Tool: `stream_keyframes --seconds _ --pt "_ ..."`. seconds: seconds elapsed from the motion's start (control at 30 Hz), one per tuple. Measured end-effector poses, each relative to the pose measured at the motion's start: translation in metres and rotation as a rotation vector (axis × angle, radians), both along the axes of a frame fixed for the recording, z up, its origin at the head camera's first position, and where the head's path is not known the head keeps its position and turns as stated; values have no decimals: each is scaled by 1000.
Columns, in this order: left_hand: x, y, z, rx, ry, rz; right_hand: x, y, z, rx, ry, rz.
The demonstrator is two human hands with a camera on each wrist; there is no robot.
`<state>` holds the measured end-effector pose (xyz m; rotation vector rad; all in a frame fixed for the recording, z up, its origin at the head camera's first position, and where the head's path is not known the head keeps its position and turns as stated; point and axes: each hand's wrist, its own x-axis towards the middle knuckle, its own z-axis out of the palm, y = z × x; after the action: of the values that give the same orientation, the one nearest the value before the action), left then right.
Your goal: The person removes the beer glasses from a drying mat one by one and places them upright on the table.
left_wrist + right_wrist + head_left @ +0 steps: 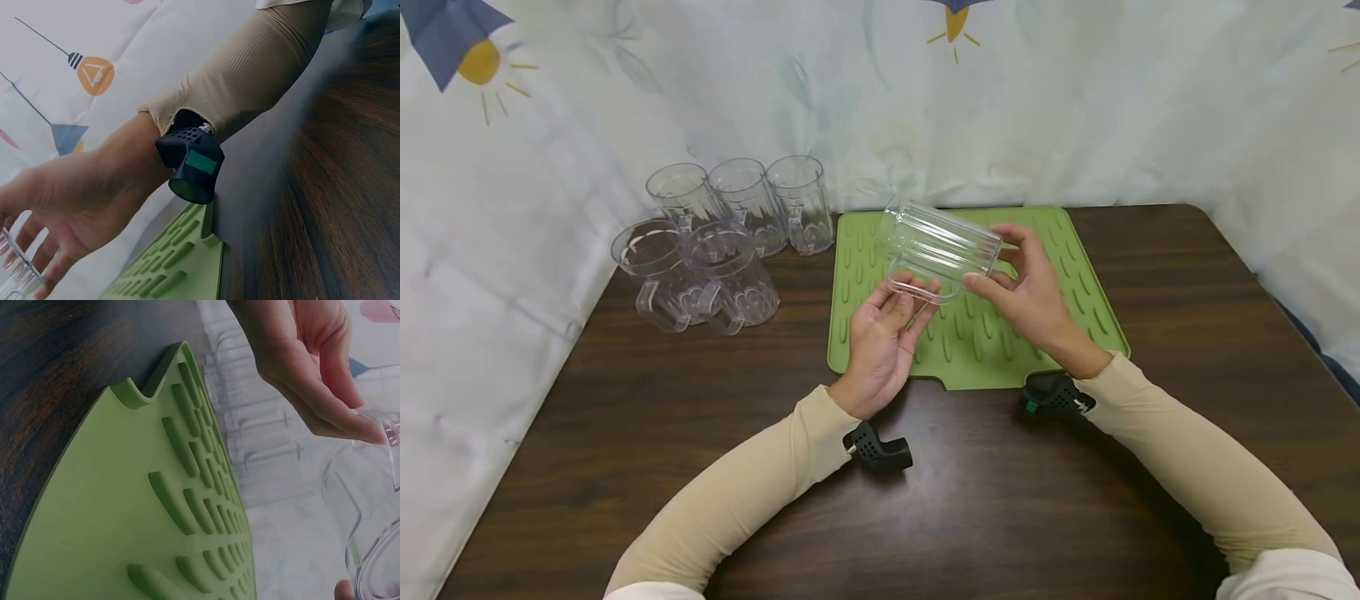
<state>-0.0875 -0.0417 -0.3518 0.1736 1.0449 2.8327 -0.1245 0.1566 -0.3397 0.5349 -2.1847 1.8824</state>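
Observation:
A clear plastic mug (943, 237) is held on its side above the green mat, its mouth toward the upper left and its handle toward me. My left hand (880, 350) pinches the handle between thumb and fingers, palm turned up. At the base end, my right hand (1033, 296) grips the mug with the thumb on the near side. The right wrist view shows the left hand (300, 369) at the handle of the mug (375, 550). In the left wrist view the right hand (81, 200) is at the mug's edge, and most of the mug is cut off.
Beneath the hands lies a green ridged drying mat (985, 377) on the dark wooden table (955, 517). Several clear mugs stand upright at the back left, among them a front mug (748, 283) and a back mug (801, 200). A white patterned curtain (1075, 108) hangs behind the table.

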Motion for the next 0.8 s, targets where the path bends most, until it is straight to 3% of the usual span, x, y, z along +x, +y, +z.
stream_keyframes --seconds 0.8 --pt "-1 -1 3 -36 -35 102 -3 -8 -1 54 -17 47"
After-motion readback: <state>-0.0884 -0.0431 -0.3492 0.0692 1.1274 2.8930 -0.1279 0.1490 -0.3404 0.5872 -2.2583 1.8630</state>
